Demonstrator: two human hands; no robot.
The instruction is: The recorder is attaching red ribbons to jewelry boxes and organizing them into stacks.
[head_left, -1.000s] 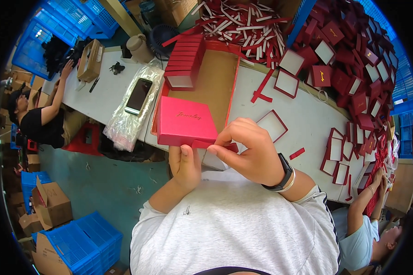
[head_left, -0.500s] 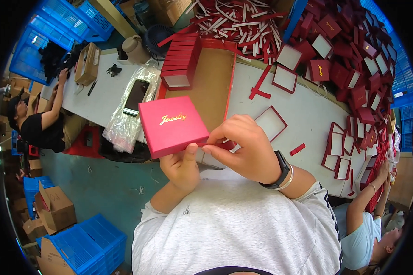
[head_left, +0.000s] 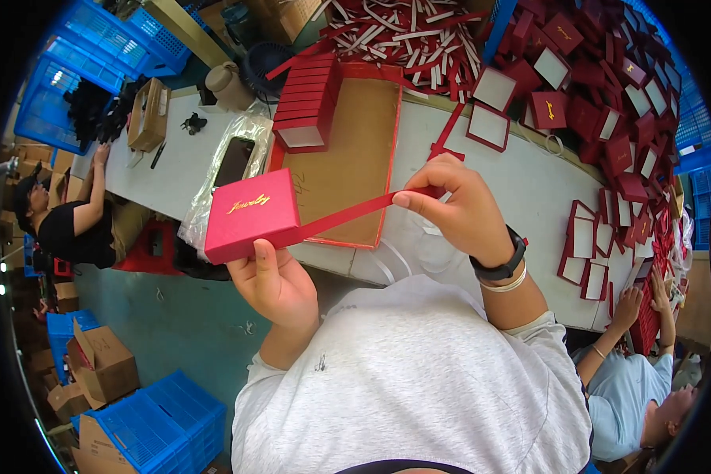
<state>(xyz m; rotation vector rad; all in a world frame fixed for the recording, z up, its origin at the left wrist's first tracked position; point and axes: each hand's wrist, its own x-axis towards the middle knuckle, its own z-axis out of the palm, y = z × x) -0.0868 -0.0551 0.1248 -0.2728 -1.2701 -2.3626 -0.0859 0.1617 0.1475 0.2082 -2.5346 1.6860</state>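
My left hand (head_left: 276,292) grips a small red gift box (head_left: 253,209) from below, its thumb on the box's near side. Gold lettering marks the lid. From the box's right side a flat red ribbon (head_left: 347,215) stretches taut to my right hand (head_left: 472,212), which pinches it between thumb and forefinger. The ribbon passes over an open cardboard tray (head_left: 359,158) with a red rim. In that tray's left part stands a row of similar red boxes (head_left: 304,103), packed closely together.
A phone (head_left: 235,162) rests on clear plastic bags left of the tray. Red and white ribbon strips (head_left: 419,43) are heaped behind it. Many red boxes (head_left: 584,95) pile up at the right. One co-worker (head_left: 75,225) sits at left, another (head_left: 628,395) at right.
My left hand has carried the box a little left. My right hand has moved right and up, drawing a long stretch of ribbon out from the box.
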